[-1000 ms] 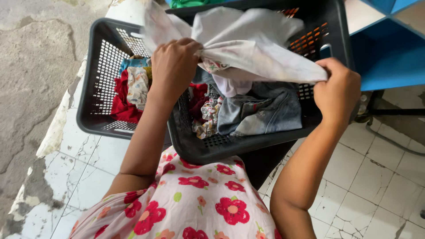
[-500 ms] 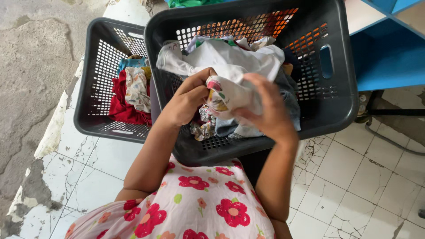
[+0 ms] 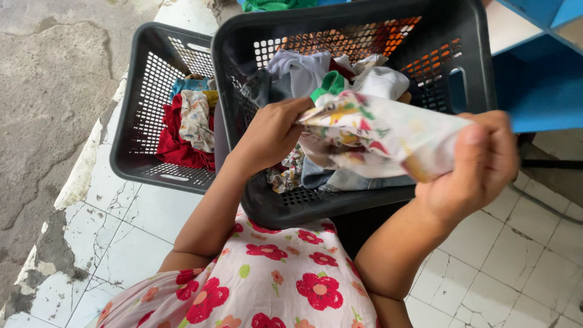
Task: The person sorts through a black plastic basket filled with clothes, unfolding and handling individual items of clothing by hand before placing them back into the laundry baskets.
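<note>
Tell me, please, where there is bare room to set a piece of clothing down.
Bare patches: white tiles below the smaller basket, and floor tiles at lower right. Crowded: both baskets; the larger basket is heaped, and the patterned cloth spans it.

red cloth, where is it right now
In the head view, the red cloth lies in the smaller dark basket at left, under a pale patterned garment, beside the larger basket.

- smaller dark basket (image 3: 143, 103) sitting at left on cracked white tile floor (image 3: 121, 225), holding red cloth (image 3: 173, 143)
- blue shelf (image 3: 540, 79) standing at right
- bare concrete (image 3: 48, 91) showing far left
</note>
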